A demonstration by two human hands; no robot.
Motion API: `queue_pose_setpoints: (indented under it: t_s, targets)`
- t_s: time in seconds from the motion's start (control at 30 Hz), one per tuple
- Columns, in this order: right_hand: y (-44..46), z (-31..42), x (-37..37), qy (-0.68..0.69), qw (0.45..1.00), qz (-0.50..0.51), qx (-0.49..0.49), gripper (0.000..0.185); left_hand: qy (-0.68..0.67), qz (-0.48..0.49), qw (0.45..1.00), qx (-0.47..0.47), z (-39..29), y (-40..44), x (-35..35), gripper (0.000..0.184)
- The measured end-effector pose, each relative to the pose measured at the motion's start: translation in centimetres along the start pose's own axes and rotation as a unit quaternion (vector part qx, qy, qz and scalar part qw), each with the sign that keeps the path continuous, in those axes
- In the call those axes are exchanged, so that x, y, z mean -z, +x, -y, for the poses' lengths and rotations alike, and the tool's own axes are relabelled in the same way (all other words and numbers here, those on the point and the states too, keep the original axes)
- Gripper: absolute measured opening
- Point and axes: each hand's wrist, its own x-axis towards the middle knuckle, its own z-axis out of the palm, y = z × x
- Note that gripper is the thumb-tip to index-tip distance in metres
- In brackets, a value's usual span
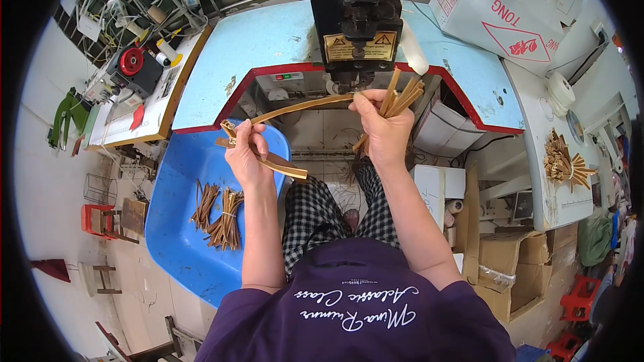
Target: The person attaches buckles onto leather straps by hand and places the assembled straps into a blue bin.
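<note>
A brown strap (302,103) spans the gap

The left hand (245,153) pinches one side, the right hand (384,126) the other, seemingly to steady it; the right also clamps bunched strips (405,98), perhaps to save reaching. A blue basin (180,255) holds tied bundles (227,225) below. Beyond stands a black machine head (362,17).

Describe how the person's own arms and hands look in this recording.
The left hand and right hand are bare, with no gloves visible. The forearms are uncovered, and I see no watch or bracelet. Short, dark purple sleeves cover the upper arms, part of a T-shirt with white script lettering.
</note>
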Motion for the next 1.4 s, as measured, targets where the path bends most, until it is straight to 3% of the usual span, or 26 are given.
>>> queue_pose_setpoints:
  t_s: [0.17, 0.23, 0.27, 0.33, 0.37, 0.5, 0.53, 0.67, 0.83, 1.0, 1.4]
  targets:
    - [0.2, -0.1, 0.8, -0.039, 0.996, 0.076, 0.017, 0.002, 0.162, -0.007, 0.982, -0.101, 0.0, -1.1, -1.6, 0.007]
    - [0.2, 0.0, 1.4, -0.039, 0.994, 0.105, 0.001, 0.002, 0.285, 0.117, 0.948, -0.078, -0.2, -2.7, -3.2, 0.008]
    - [0.4, 0.1, 1.7, -0.040, 0.990, 0.134, -0.012, 0.003, 0.286, 0.113, 0.948, -0.078, 0.8, -2.8, -3.6, 0.008]
    - [0.6, 0.3, 2.0, -0.041, 0.980, 0.190, -0.034, 0.004, 0.272, 0.340, 0.869, -0.236, 2.9, -2.3, -4.5, 0.008]
    - [0.6, 0.3, 2.0, -0.042, 0.980, 0.190, -0.033, 0.004, 0.270, 0.340, 0.869, -0.236, 3.1, -2.7, -4.9, 0.008]
    - [0.4, -0.3, 2.5, -0.253, 0.915, 0.172, 0.263, 0.010, 0.266, 0.306, 0.904, -0.132, 3.1, -4.3, -6.2, 0.010]
    - [0.2, -0.5, 2.5, -0.252, 0.915, 0.174, 0.262, 0.010, 0.266, 0.305, 0.905, -0.132, 3.1, -4.6, -6.3, 0.010]
    - [-0.3, -0.8, 2.4, -0.392, 0.776, 0.136, 0.476, 0.021, 0.172, 0.242, 0.954, 0.050, 3.0, -5.4, -6.7, 0.011]
    - [-0.3, -0.2, 2.2, -0.436, 0.737, 0.107, 0.505, 0.026, 0.046, 0.213, 0.964, 0.151, 2.9, -5.4, -7.9, 0.014]
    - [0.1, 0.8, 2.0, -0.482, 0.708, 0.090, 0.509, 0.025, 0.037, 0.193, 0.961, 0.195, 3.3, -5.0, -8.4, 0.017]
    - [1.0, 0.9, 1.7, -0.465, 0.701, 0.108, 0.530, 0.021, 0.028, 0.158, 0.971, 0.179, 3.1, -5.5, -9.3, 0.020]
